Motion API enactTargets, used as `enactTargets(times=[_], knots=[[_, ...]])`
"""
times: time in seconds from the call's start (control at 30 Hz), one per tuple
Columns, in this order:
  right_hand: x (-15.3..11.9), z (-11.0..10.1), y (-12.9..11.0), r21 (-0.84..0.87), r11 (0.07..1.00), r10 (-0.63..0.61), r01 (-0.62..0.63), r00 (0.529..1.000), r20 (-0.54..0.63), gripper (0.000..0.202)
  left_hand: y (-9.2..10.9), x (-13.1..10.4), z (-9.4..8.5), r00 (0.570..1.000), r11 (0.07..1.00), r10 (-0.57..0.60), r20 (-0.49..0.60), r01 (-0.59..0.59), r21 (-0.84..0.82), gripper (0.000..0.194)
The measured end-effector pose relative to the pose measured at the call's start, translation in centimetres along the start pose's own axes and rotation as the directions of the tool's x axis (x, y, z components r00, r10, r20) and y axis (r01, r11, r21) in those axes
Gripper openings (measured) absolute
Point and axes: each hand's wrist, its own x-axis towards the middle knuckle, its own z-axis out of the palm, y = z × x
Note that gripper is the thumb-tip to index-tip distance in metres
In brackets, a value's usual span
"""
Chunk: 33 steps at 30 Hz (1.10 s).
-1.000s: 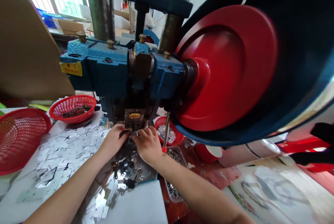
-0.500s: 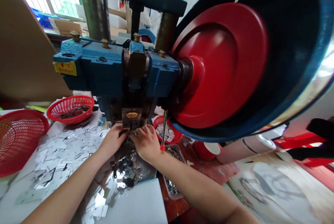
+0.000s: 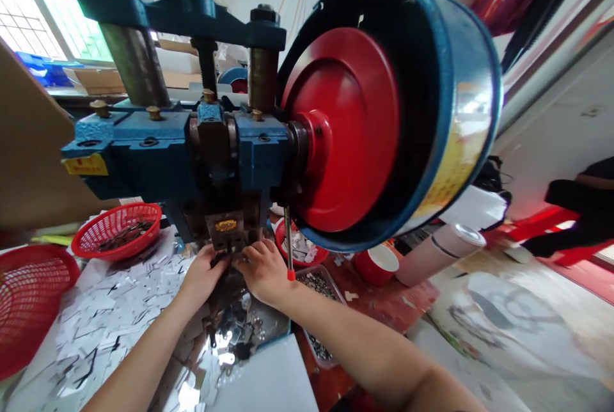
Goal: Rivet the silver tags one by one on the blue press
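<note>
A blue press [image 3: 158, 169] with a big red-centred flywheel [image 3: 355, 130] stands in front of me. Under its dark ram [image 3: 225, 229], my left hand [image 3: 205, 274] is at the die from the left, fingers bent and closed on something I cannot make out. From the right, my right hand [image 3: 263, 268] reaches the same spot, its fingers curled together and their tips hidden at the die. Small flat metal pieces [image 3: 240, 329] lie on the plate just below my hands. Many pale flat pieces [image 3: 115, 303] are spread to the left.
Red baskets [image 3: 119, 229] stand at the left. Behind my right forearm are a clear tray of small parts [image 3: 319, 281], another red basket [image 3: 307, 261], a red cup [image 3: 378, 265] and a pink bottle [image 3: 439, 255]. A person's dark clothing [image 3: 575, 207] shows far right.
The camera view has turned, so the press and flywheel appear farther left and more of the flywheel's right side shows. Both hands remain at the die with little change in pose.
</note>
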Motion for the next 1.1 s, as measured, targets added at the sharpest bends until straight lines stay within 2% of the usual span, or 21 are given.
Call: enactTargets(times=[0.17, 0.33, 0.47, 0.7, 0.9, 1.1], knots=[[0.9, -0.1, -0.2, 0.023, 0.993, 0.114, -0.116, 0.991, 0.068, 0.023, -0.3, 0.4, 0.3, 0.998, 0.997, -0.06, 0.017, 0.061, -0.045, 0.037], [1.0, -0.5, 0.1, 0.187, 0.971, 0.136, -0.148, 0.988, 0.078, 0.031, -0.1, 0.1, 0.3, 0.995, 0.993, -0.101, 0.001, 0.101, -0.068, 0.035], [0.5, -0.4, 0.5, 0.212, 0.972, 0.099, -0.102, 0.995, 0.029, 0.033, 0.2, -0.2, 0.2, 0.993, 0.991, -0.114, -0.021, 0.113, -0.066, 0.031], [-0.2, 0.2, 0.6, 0.042, 0.999, -0.033, 0.035, 0.999, -0.028, 0.022, 0.1, -0.4, 0.3, 0.993, 0.991, -0.119, -0.022, 0.117, -0.071, 0.032], [0.5, -0.2, -0.1, -0.027, 0.999, -0.028, 0.029, 0.999, 0.018, 0.02, 0.0, 0.2, 0.4, 0.997, 0.992, -0.074, 0.028, 0.077, -0.095, 0.035], [0.3, -0.1, 0.3, 0.065, 0.998, -0.017, 0.015, 0.999, 0.034, 0.022, 0.3, -0.1, 0.2, 0.991, 0.981, -0.127, 0.049, 0.133, -0.138, 0.036]])
